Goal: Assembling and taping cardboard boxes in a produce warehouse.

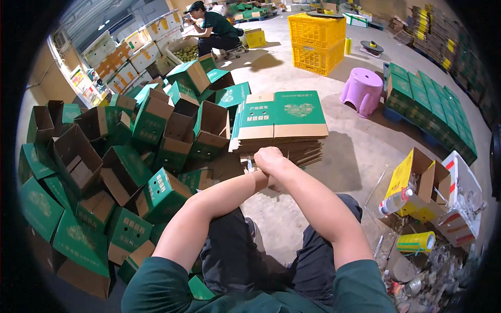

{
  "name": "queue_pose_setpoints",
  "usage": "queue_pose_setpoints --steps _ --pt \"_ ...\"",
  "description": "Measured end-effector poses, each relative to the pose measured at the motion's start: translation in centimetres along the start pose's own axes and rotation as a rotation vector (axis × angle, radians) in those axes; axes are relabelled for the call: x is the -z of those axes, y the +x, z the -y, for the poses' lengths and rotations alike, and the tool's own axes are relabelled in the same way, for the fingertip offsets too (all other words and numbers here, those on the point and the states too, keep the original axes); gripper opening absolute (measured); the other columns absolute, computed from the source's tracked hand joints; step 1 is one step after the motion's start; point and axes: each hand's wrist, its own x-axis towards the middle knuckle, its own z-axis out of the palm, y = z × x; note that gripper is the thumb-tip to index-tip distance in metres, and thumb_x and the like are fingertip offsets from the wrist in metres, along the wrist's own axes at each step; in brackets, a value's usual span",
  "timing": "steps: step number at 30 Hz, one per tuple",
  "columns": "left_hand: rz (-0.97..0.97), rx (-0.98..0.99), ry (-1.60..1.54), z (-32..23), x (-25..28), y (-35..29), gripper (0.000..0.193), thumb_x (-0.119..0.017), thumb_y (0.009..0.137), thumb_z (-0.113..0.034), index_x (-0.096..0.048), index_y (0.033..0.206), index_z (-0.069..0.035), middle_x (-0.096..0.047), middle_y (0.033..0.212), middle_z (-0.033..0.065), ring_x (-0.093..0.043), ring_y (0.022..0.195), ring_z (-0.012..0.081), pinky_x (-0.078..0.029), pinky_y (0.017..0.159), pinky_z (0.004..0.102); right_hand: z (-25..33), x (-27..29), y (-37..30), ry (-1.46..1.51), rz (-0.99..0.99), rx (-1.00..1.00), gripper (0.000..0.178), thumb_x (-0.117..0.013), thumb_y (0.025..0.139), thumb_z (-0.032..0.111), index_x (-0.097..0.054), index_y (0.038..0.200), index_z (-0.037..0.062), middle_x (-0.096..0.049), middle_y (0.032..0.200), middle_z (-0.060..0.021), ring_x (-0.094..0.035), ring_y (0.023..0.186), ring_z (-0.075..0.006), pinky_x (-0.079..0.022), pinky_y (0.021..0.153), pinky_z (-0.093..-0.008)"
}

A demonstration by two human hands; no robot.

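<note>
Crossed at the wrists, both my hands are held low in front of the near edge of a stack of flattened green and brown cardboard cartons (300,130). My right hand (269,159) is closed in a fist, and what it may grip is hidden. Under the right wrist lies my left hand (265,180), its fingers mostly out of sight. A small whitish piece (249,166) shows just left of the right fist; its kind is unclear. Opened green cartons (212,125) lie to the left of the stack.
Opened cartons pile up along my left. Beyond the stack stand yellow crates (317,44) and a purple stool (361,92). Packed green boxes (430,107) sit on a pallet at right. Near right are a yellow carton (412,180), a bottle (395,202) and litter. A person (214,28) sits far back.
</note>
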Motion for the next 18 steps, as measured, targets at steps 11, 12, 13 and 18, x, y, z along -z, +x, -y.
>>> queue_pose_setpoints --steps 11,12,13,18 --pt "-0.013 0.076 -0.041 -0.4 0.8 -0.4 0.056 -0.079 0.074 -0.033 -0.068 0.127 -0.018 -0.069 0.120 0.0009 -0.056 0.119 0.0226 -0.042 0.099 0.0408 -1.0 -1.7 0.5 0.050 -0.061 -0.057 0.029 -0.057 0.090 0.018 -0.081 0.099 0.0045 -0.077 0.107 -0.0183 -0.075 0.101 -0.0346 -0.060 0.083 -0.0454" --pt "-0.011 0.081 -0.042 -0.4 0.8 -0.5 0.056 -0.079 0.074 -0.033 -0.068 0.127 -0.018 -0.069 0.120 0.0009 -0.056 0.119 0.0225 -0.042 0.100 0.0407 -1.1 -1.8 0.6 0.038 -0.053 -0.051 0.029 -0.057 0.090 0.018 -0.081 0.100 0.0042 -0.077 0.108 -0.0183 -0.075 0.101 -0.0347 -0.060 0.083 -0.0454" --pt "-0.010 0.085 -0.044 -0.4 0.9 -0.5 0.056 -0.079 0.074 -0.033 -0.068 0.127 -0.018 -0.069 0.120 0.0008 -0.056 0.119 0.0225 -0.042 0.100 0.0406 -1.1 -1.8 0.6 0.025 -0.045 -0.046 0.030 -0.056 0.090 0.018 -0.081 0.100 0.0039 -0.077 0.108 -0.0182 -0.075 0.102 -0.0349 -0.060 0.084 -0.0453" --pt "-0.012 0.105 -0.047 -0.5 0.8 -0.7 0.056 -0.080 0.075 -0.034 -0.068 0.127 -0.019 -0.069 0.120 0.0004 -0.056 0.119 0.0222 -0.041 0.100 0.0403 -1.3 -1.8 0.6 0.043 -0.028 -0.071 0.030 -0.056 0.091 0.018 -0.081 0.102 0.0041 -0.077 0.109 -0.0176 -0.075 0.103 -0.0347 -0.060 0.084 -0.0458"
